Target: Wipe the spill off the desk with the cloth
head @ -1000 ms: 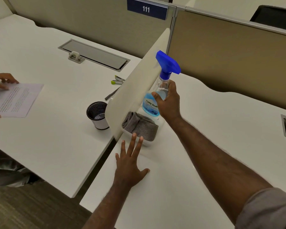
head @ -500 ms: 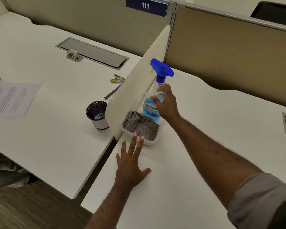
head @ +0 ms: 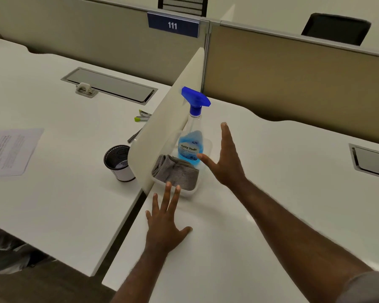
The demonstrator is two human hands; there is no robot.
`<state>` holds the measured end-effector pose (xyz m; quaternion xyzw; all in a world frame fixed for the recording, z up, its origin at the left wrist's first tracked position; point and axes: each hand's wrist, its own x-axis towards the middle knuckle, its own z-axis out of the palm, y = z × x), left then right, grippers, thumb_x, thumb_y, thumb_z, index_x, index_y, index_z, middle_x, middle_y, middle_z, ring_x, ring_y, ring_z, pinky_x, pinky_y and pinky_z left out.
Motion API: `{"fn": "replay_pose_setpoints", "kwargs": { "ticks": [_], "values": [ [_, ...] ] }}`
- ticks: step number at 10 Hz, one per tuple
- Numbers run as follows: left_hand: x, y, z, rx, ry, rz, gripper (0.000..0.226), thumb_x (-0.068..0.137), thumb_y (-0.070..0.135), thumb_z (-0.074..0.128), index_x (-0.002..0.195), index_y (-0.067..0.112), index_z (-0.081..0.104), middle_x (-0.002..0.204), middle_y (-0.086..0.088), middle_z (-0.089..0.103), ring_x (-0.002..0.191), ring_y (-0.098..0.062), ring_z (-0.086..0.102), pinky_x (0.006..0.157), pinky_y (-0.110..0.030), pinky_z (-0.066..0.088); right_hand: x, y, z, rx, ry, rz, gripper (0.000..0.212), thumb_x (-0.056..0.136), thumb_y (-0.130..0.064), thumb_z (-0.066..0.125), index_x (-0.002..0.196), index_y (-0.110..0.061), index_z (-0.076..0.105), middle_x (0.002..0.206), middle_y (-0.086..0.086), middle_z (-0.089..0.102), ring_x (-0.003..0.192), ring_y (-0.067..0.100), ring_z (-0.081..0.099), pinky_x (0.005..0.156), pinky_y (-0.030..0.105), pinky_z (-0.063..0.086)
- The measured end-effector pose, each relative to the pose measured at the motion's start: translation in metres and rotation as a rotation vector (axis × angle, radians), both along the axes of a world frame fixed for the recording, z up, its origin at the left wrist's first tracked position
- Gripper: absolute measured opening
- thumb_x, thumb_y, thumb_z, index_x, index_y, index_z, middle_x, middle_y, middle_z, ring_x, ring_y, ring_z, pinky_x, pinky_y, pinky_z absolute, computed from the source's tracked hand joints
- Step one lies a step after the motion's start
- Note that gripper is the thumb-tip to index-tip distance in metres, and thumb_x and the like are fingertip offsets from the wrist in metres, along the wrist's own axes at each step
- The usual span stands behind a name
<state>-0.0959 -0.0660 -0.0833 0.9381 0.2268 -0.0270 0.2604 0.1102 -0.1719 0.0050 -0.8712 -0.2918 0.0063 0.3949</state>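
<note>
A grey cloth lies folded in a clear plastic tray against the low divider. Behind it in the same tray stands a spray bottle of blue cleaner with a blue trigger head. My right hand hovers open just right of the bottle, fingers spread, holding nothing. My left hand lies flat on the white desk, fingers apart, fingertips at the tray's near edge. No spill is visible on the desk.
A cream divider separates this desk from the left one, which holds a mesh cup, a paper sheet, a stapler and a pen. Cable hatches sit at the far left and far right.
My right hand set the spray bottle down into the tray and let go, now open beside it. The left hand stayed flat. The other person's hands left the paper.
</note>
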Motion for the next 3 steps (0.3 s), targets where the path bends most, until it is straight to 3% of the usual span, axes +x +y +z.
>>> {"fn": "replay_pose_setpoints", "kwargs": {
  "ticks": [1, 3],
  "values": [
    [0.001, -0.002, 0.008, 0.044, -0.001, -0.002, 0.131, 0.061, 0.066, 0.078, 0.147, 0.049, -0.019, 0.157, 0.017, -0.030, 0.148, -0.033, -0.012, 0.103, -0.077, 0.017, -0.039, -0.058, -0.002, -0.140, -0.162, 0.037, 0.096, 0.080, -0.077, 0.041, 0.150, -0.035, -0.009, 0.163, -0.003, -0.003, 0.150, 0.014, 0.001, 0.119, 0.036, 0.007],
    [-0.025, -0.027, 0.010, 0.127, -0.143, -0.041, 0.120, 0.066, 0.073, 0.067, 0.151, 0.045, -0.013, 0.161, 0.011, -0.021, 0.149, -0.033, -0.002, 0.106, -0.074, 0.021, -0.086, -0.174, -0.021, -0.183, -0.187, -0.055, 0.088, 0.087, -0.066, 0.046, 0.153, -0.027, 0.003, 0.163, -0.002, 0.005, 0.150, 0.015, 0.002, 0.121, 0.040, 0.009]
  ]
}}
